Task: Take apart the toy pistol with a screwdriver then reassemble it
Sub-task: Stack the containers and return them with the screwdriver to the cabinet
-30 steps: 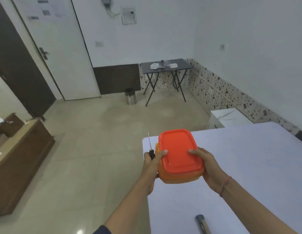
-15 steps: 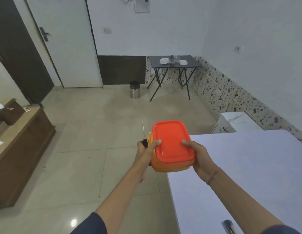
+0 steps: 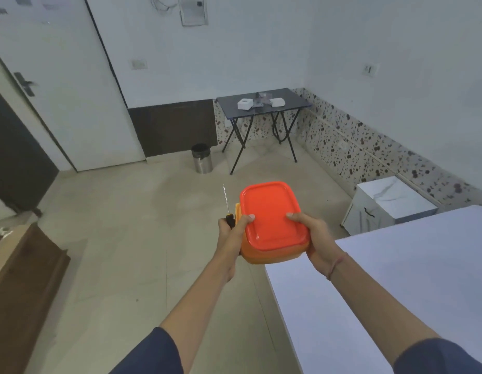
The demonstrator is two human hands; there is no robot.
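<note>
Beside white table [image 3: 396, 279], hands [image 3: 230, 238] [image 3: 319, 247] around orange box [image 3: 269, 214], screwdriver [image 3: 230, 221]

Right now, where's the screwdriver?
Head view, just left of centre: the left hand grips the screwdriver by its black handle against the left side of the orange box, above the floor, shaft pointing away.

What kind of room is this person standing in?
Probably a plain, sparsely furnished workroom or office. It has a tall white door, a small dark folding table against the wall, a round steel waste bin on the tiled floor, and a large white table.
</note>
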